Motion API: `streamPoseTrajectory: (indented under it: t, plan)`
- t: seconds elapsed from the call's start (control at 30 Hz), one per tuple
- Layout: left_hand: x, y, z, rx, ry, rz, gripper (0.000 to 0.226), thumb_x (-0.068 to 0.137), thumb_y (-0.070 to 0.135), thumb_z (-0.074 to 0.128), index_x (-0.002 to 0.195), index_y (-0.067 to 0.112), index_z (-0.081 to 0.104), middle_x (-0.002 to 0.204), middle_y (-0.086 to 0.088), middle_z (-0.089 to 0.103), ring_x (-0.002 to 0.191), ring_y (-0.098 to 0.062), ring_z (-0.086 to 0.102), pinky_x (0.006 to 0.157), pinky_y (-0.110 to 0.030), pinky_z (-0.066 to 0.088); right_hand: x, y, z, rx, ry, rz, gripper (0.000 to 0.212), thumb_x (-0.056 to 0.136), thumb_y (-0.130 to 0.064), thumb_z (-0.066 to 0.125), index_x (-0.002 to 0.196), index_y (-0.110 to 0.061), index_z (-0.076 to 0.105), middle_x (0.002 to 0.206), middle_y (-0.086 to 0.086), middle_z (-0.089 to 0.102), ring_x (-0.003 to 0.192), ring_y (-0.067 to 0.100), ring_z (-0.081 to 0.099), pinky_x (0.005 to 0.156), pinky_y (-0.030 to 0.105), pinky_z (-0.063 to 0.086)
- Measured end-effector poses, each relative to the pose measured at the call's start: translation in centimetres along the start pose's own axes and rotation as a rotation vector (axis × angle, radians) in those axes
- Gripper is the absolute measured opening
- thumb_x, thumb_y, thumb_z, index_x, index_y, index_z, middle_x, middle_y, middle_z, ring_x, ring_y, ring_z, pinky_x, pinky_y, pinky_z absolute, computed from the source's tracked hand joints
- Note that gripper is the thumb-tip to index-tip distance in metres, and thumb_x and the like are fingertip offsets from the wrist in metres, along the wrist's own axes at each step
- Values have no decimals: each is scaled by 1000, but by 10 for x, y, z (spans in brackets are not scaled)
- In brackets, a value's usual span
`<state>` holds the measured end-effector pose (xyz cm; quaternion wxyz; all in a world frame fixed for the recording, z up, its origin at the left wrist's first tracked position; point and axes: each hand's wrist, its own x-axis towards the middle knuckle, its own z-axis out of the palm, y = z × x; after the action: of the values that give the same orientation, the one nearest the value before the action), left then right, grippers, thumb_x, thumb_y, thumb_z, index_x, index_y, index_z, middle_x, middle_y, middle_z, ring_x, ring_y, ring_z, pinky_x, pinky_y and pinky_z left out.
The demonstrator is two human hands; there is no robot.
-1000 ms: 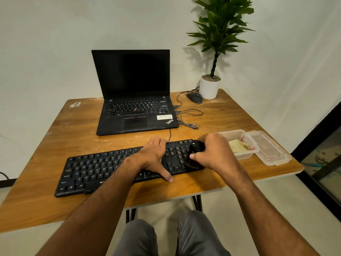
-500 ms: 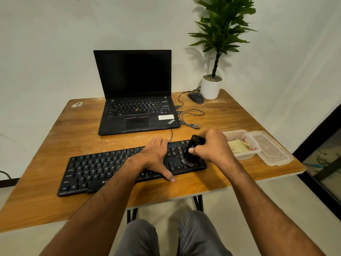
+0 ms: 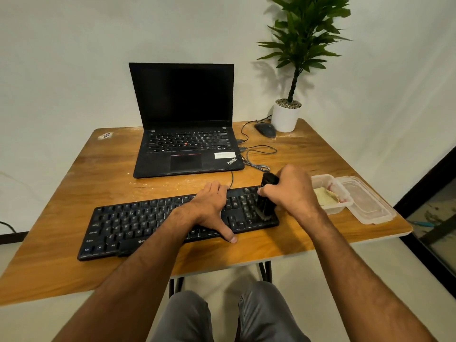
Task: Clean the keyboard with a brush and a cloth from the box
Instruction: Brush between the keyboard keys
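While right hand (image 3: 291, 193) hides brush (image 3: 266, 206) handle, bristles blurred.

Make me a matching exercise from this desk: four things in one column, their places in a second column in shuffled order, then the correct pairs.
Things:
1. black brush
2. yellow cloth
3. dark computer mouse
4. clear plastic lid

Places:
A. beside the white plant pot
B. in the right hand, on the right end of the black external keyboard
C. on the wooden table, right of the clear plastic box
D. inside the clear plastic box

Pairs: 1-B, 2-D, 3-A, 4-C
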<state>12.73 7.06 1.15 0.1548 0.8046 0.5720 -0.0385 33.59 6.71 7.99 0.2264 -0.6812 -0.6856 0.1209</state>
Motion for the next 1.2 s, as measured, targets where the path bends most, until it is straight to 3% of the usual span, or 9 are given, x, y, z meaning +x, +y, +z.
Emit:
streamPoseTrajectory:
  t: [0.13, 0.33, 0.43, 0.53, 0.63, 0.8, 1.0, 1.2]
  plan:
    - [0, 1, -1, 9, -11, -2, 137, 51, 76, 90, 154, 13, 26, 136, -3, 33, 127, -19, 33, 116, -39, 38, 2, -10, 18, 15, 70, -13, 25, 77, -30, 77, 74, -7, 69, 64, -3, 59, 60, 11, 55, 44, 18, 32]
    - [0, 1, -2, 17, -25, -10, 138, 51, 77, 89, 156, 13, 24, 136, -3, 32, 127, -19, 32, 117, -41, 38, 12, -22, 25, 50, 162, -69, 22, 81, -31, 75, 79, -9, 73, 68, -1, 63, 66, 16, 58, 60, 23, 42]
    - [0, 0, -2, 20, -28, -12, 139, 52, 77, 88, 157, 13, 23, 137, -3, 32, 128, -20, 32, 117, -41, 38, 3, -19, 18, -44, 75, -100, 23, 78, -28, 74, 72, -7, 67, 67, 2, 62, 69, 23, 61, 60, 30, 45]
    - [1, 1, -1, 23, -28, -13, 139, 52, 78, 88, 157, 13, 24, 138, -3, 33, 128, -19, 32, 117, -41, 38, -4, -17, 4, -138, -62, -82, 22, 76, -27, 74, 73, -9, 63, 71, 4, 62, 71, 21, 60, 51, 28, 43]
    - [2, 1, -1, 21, -26, -12, 139, 51, 78, 88, 156, 13, 24, 138, -3, 33, 128, -19, 32, 118, -42, 38, 4, -16, -8, -136, -156, -17, 23, 78, -30, 76, 80, -9, 67, 78, 4, 66, 73, 20, 65, 58, 33, 56]
    - [1, 1, -1, 12, -26, -15, 135, 52, 76, 89, 154, 14, 27, 137, -3, 33, 127, -19, 33, 116, -40, 39, 12, -20, 12, -17, -38, 14, 20, 78, -25, 75, 70, -13, 62, 68, -1, 60, 61, 11, 57, 44, 22, 37]
    - [1, 1, -2, 20, -31, -23, 133, 51, 77, 88, 152, 13, 29, 137, -4, 34, 127, -20, 33, 116, -40, 39, 16, -17, 27, 87, 121, -71, 21, 77, -30, 78, 78, -10, 74, 69, -1, 67, 69, 17, 65, 62, 29, 53]
    - [2, 1, -2, 26, -26, -16, 138, 50, 78, 89, 155, 13, 26, 137, -3, 34, 127, -19, 33, 116, -40, 39, -2, -12, 0, -144, -111, -73, 26, 74, -30, 79, 79, -6, 69, 76, 6, 67, 75, 21, 65, 58, 33, 53]
